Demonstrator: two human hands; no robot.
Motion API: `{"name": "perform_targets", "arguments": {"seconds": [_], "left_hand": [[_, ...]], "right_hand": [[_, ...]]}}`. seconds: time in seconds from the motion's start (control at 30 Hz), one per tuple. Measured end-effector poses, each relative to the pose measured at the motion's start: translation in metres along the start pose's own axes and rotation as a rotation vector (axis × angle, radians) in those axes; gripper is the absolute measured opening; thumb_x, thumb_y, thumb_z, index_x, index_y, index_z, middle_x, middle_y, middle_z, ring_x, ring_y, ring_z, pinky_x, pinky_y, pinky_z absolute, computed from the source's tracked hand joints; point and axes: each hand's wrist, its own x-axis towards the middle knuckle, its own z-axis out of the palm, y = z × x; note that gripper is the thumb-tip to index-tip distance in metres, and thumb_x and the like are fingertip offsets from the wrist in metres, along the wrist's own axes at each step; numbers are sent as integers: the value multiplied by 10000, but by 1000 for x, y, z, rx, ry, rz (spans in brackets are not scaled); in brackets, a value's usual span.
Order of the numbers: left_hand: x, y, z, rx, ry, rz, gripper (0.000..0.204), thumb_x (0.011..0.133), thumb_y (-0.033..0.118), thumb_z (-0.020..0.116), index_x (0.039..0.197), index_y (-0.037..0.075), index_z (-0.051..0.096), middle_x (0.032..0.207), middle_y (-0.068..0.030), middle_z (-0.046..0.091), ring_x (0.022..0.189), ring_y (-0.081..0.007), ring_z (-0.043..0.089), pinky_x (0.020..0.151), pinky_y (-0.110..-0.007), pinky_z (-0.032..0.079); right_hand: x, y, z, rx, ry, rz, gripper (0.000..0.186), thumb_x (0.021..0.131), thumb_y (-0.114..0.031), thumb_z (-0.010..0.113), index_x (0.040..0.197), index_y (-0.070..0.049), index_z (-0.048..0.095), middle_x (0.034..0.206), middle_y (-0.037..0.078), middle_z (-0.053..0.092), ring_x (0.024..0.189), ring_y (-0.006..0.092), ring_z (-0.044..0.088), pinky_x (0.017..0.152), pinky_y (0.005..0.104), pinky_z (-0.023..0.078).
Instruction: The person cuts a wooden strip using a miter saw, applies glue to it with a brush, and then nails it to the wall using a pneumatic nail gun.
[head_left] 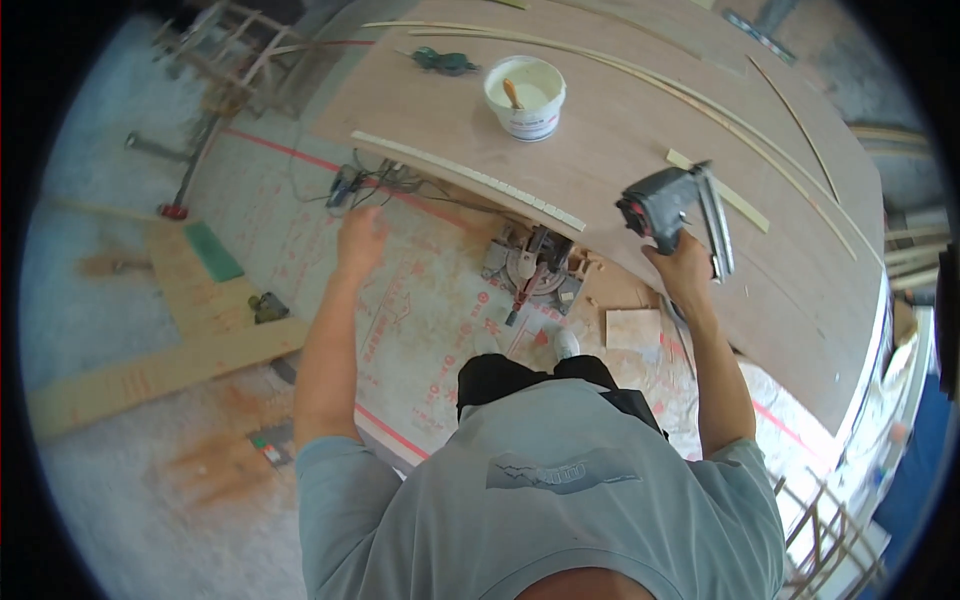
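Observation:
My right hand (pixel 682 268) grips the handle of a black nail gun (pixel 660 200), held over the right part of a large brown board table (pixel 420 110). The gun's long silver magazine stands upright beside my fingers. My left hand (pixel 362 240) hangs over the floor left of the table's near edge, its fingers curled in with nothing visible in them. Along that edge lies a pale notched strip (pixel 465 178). Behind it stands a white bucket (pixel 528 105) with a wooden-handled brush (pixel 512 93) inside.
Long thin wooden strips (pixel 640 75) and a short pale strip (pixel 745 200) lie across the table. A dark green tool (pixel 443 62) rests near its far left. Under the near edge, a mitre saw (pixel 535 270) sits before my feet. Cables (pixel 395 180) and plywood pieces (pixel 180 360) are on the floor.

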Motion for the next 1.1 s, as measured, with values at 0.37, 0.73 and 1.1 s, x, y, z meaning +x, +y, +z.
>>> {"name": "perform_targets", "arguments": {"seconds": [0.37,0.73,1.1], "left_hand": [[208,-125,58,83,-89,248,576,840,93,709,1372,8,505,1383,-162,546,1288,-354,484,1080,-446,417],[164,-131,122,-672,142,-51,514,866,88,683,1344,-8,522,1299,-186,561,1245,-331,500,1034,-438,418],[130,-42,154,-1248,26,-443,405,886,76,664,1274,-5,583,1240,-126,597,1185,-249,538,1014,-372,424]], "right_hand": [[35,-62,135,-375,-146,153,358,808,-310,760,1033,-65,627,1042,163,702,999,390,666,839,495,522],[35,-61,163,-355,-92,224,302,807,-249,735,1004,-56,611,1014,177,692,971,397,656,793,501,501],[30,-62,146,-336,-74,143,259,782,-167,703,980,-32,605,1021,173,674,950,412,646,793,506,499]]}}
